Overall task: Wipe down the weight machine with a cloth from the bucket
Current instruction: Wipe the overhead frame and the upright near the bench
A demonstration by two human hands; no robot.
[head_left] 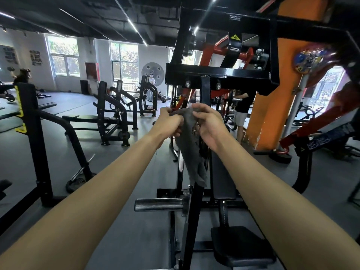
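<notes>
With our left hand [169,121] and right hand [208,125] both pinching the grey cloth [190,147], hanging toward six o'clock before the weight machine [205,90], we should fold a flat pad first.

A dark grey floor [136,240] runs through a large gym under a black ceiling [87,14] hung with long strip lights [132,25]. Tall windows [63,55] in the pale far wall [150,55] let in daylight, with green leaves outside. A round grey disc [153,72] hangs on that wall and dark posters [36,57] on the left. Black racks [102,114] stand at left. An orange pillar [272,114] rises at right.
</notes>
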